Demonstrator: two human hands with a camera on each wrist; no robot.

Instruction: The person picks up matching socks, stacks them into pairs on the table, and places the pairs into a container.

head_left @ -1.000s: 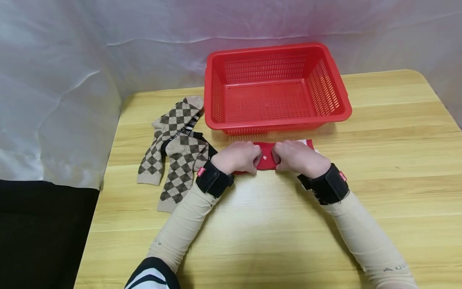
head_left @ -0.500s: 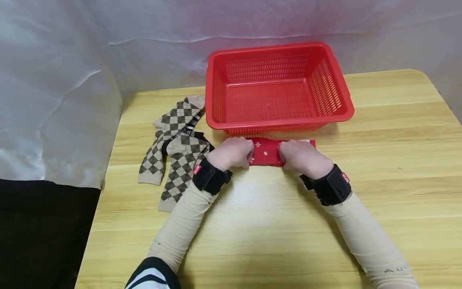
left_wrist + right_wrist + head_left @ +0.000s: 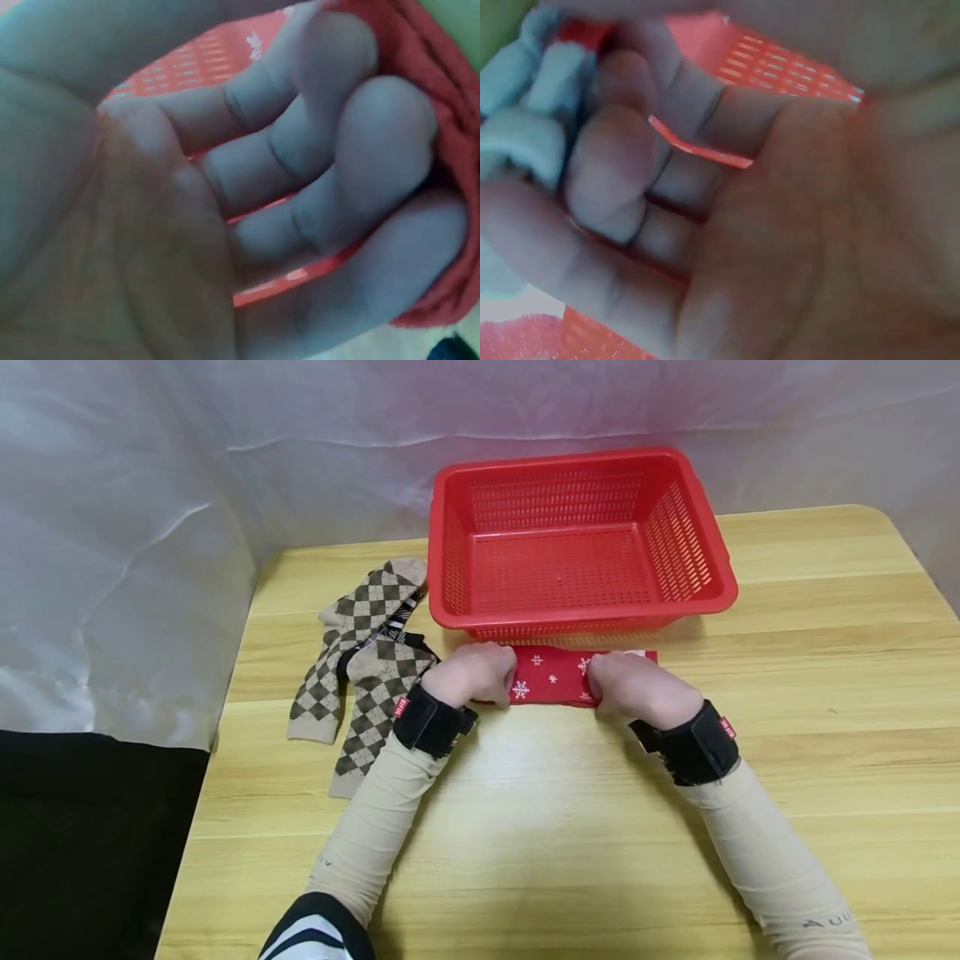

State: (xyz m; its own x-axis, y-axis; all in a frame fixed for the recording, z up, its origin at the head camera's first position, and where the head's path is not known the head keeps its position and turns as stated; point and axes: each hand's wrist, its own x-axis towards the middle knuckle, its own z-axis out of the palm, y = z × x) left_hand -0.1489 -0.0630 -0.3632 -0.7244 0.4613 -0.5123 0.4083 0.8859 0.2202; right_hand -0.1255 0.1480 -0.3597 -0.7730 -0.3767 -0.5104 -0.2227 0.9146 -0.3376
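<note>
a red sock (image 3: 551, 677) with white snowflakes lies stretched flat across the desk (image 3: 555, 852), its middle bare between the two hands. the left hand (image 3: 471, 675) is at one end of it; the fingers are curled and pinch the fabric, and the left wrist view shows red cloth bunched along the fingertips. the right hand (image 3: 641, 687) is near the other end, fingers curled in and gripping the sock, with a white patch and a red edge poking out past the knuckles. in the right wrist view, pale fabric and a bit of red bunch against those fingertips. both thumbs are mostly hidden in the head view.

just behind the sock sits a red plastic basket (image 3: 581, 610) with slotted walls. on the person's left, two beige and brown diamond-patterned socks (image 3: 372, 602) lie over a black and white cloth (image 3: 393, 622); the nearer one is partly covered by the left arm. black bands (image 3: 429, 722) wrap both wrists over beige sleeves (image 3: 375, 827). a pale sheet (image 3: 330, 485) hangs behind the desk.
</note>
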